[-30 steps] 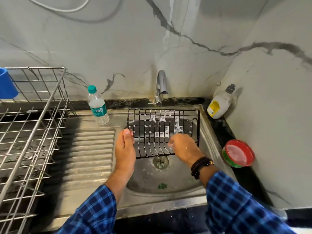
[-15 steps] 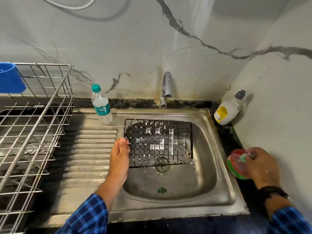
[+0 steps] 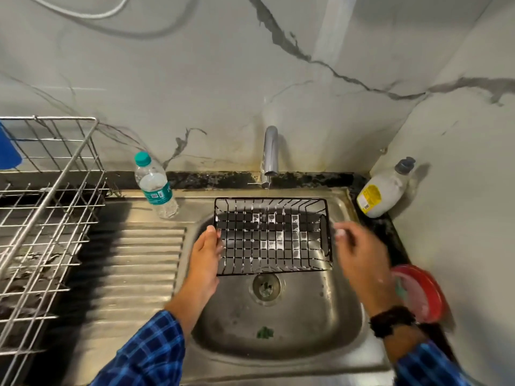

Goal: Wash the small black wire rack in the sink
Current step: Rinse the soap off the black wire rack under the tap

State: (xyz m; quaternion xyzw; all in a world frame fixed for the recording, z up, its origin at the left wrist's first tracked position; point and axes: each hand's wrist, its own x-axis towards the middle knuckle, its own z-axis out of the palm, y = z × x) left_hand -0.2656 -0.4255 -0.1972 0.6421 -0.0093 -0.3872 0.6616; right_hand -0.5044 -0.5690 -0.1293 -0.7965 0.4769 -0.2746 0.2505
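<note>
The small black wire rack (image 3: 271, 236) hangs over the steel sink (image 3: 320, 338), flecked with white soap suds. My left hand (image 3: 204, 256) grips its left edge and holds it up. A thin stream of water falls from the tap (image 3: 271, 150) onto the rack's back rim. My right hand (image 3: 359, 254) is blurred just right of the rack, fingers apart and soapy at the tips, holding nothing; whether it touches the rack I cannot tell.
A red and green soap dish (image 3: 420, 293) sits on the counter at right, a white detergent bottle (image 3: 386, 189) in the back corner. A water bottle (image 3: 154, 186) stands by the ribbed drainboard (image 3: 133, 274). A large steel dish rack (image 3: 41, 213) fills the left. A green scrap (image 3: 264, 332) lies in the basin.
My right hand went from scrubbing the rack to the red dish on the right, then came back beside the rack's right end. The left hand kept its grip.
</note>
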